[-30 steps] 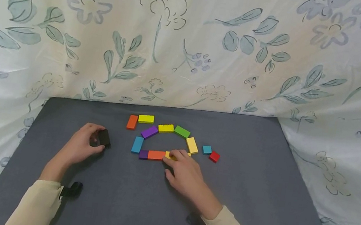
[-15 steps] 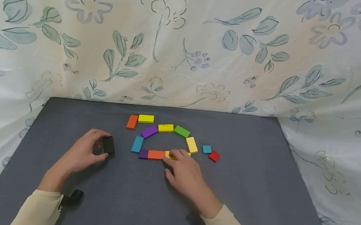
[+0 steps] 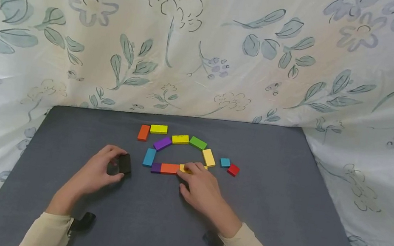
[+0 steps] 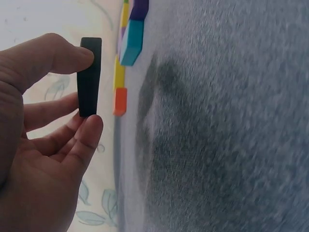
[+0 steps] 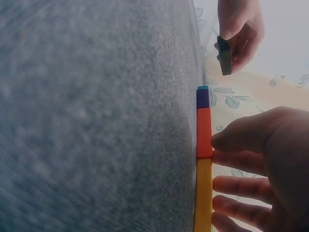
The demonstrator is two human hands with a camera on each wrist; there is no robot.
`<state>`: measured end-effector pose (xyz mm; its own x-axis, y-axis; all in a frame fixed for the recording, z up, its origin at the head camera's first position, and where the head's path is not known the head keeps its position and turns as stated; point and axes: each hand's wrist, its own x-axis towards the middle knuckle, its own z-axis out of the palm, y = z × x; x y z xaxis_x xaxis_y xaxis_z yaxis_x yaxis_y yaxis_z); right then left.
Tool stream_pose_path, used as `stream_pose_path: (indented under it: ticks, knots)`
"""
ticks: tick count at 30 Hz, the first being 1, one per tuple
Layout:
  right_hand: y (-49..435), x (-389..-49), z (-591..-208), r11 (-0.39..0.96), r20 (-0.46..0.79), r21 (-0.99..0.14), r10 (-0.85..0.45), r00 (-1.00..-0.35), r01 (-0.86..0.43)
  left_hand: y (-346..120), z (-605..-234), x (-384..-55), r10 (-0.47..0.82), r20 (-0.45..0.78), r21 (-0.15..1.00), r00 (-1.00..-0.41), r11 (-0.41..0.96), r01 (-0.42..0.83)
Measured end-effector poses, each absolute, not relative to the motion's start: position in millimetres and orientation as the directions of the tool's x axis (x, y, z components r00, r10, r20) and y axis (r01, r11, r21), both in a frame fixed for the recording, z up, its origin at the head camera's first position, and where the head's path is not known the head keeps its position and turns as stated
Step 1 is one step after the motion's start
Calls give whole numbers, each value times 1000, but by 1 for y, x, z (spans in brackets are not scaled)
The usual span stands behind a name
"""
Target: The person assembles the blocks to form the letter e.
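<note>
My left hand [image 3: 98,170] pinches a black block [image 3: 125,164] between thumb and fingertips; the left wrist view shows it raised above the dark table surface. To its right, coloured wooden blocks form a ring. Fingertips of my right hand [image 3: 205,193] rest on top of the ring's front row, largely covering a yellow block [image 5: 203,193], with the thumb at the orange block [image 5: 204,133]. Left of that orange one lie a small dark purple block [image 3: 156,168] and a blue block [image 3: 149,157]. Purple [image 3: 162,143], yellow [image 3: 180,139], green [image 3: 198,142] and pale yellow [image 3: 208,157] blocks curve round the back.
Behind the ring, an orange block [image 3: 143,132] touches a bright yellow block [image 3: 159,129]. A small teal block [image 3: 225,162] and a red block [image 3: 233,170] lie to the right. A floral cloth [image 3: 207,56] hangs along the table's back and sides.
My left hand has moved right and toward the front with the black block, closer to the ring. My right hand stays in place on the front row.
</note>
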<state>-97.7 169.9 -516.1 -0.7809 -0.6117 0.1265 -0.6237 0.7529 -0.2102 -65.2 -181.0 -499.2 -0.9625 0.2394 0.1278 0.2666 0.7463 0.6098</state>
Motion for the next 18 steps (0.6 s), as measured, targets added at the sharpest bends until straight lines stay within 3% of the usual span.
stream_pose_path:
  ticks: [18]
  knots:
    - [169,-101,-522,754,129,-206,-611,-781,-624,-159,-507,-62,273,93,620,-957,737,270]
